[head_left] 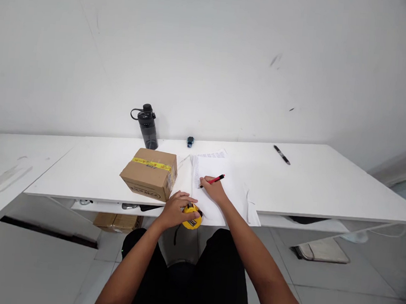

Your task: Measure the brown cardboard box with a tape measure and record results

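In my right hand point(213, 189) is a red and black pen point(217, 179), its tip down at the open notebook point(229, 173). Some handwriting shows along the page's left side and at its top. My left hand point(177, 211) grips a yellow tape measure point(192, 220) at the desk's front edge, over the lower part of the notebook; a black strap hangs below it. Just left of the notebook sits a closed cardboard box point(150, 173) with yellow tape across its top. My left fingers are close to the box's lower right corner.
A dark water bottle point(148, 128) stands behind the box against the wall. A small dark blue watch-like item point(190, 141) lies behind the notebook. Another pen point(282, 155) is on the desk point(305, 188) at the right. Below the desktop are a shelf point(271, 220) and a second cardboard box point(116, 222).
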The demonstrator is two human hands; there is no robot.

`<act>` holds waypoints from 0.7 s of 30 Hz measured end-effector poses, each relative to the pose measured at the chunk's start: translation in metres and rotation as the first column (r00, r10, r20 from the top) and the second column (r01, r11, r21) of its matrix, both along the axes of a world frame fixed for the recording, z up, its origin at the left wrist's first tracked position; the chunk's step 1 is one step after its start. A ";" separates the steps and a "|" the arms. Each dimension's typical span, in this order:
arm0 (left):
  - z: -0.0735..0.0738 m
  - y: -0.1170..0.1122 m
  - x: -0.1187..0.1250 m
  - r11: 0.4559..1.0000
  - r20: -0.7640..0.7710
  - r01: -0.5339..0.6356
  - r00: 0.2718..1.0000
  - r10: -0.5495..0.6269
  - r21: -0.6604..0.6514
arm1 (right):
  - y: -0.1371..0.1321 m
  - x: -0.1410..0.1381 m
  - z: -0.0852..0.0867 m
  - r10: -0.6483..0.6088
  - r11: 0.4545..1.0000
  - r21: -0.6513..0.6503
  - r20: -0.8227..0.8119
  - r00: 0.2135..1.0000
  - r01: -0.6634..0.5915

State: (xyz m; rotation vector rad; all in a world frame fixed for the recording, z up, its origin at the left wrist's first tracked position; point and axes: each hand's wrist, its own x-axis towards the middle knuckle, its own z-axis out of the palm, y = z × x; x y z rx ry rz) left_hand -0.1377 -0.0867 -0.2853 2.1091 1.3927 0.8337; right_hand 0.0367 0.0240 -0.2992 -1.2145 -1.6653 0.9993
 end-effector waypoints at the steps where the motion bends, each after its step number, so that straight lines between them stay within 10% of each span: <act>1: 0.000 0.000 0.001 1.000 0.004 -0.010 1.000 0.010 -0.003 | -0.001 0.000 0.002 -0.001 1.000 0.007 -0.001 1.000 0.001; 9: 0.015 -0.040 0.016 0.969 0.120 -0.186 0.979 0.168 0.161 | -0.014 0.000 -0.009 -0.202 0.950 0.271 0.145 0.969 0.158; 16: 0.074 -0.104 0.000 0.722 0.190 -0.330 0.944 0.272 0.608 | -0.014 -0.021 0.016 -0.219 0.961 0.243 0.369 0.903 0.133; 19: 0.091 -0.110 -0.012 0.581 0.303 -0.438 0.898 0.320 0.686 | -0.049 -0.025 0.059 0.076 0.984 0.156 0.067 0.995 -0.086; 21: 0.095 -0.108 -0.014 0.535 0.381 -0.505 0.863 0.332 0.677 | -0.085 -0.027 0.082 0.579 0.812 0.051 -0.192 0.792 -0.581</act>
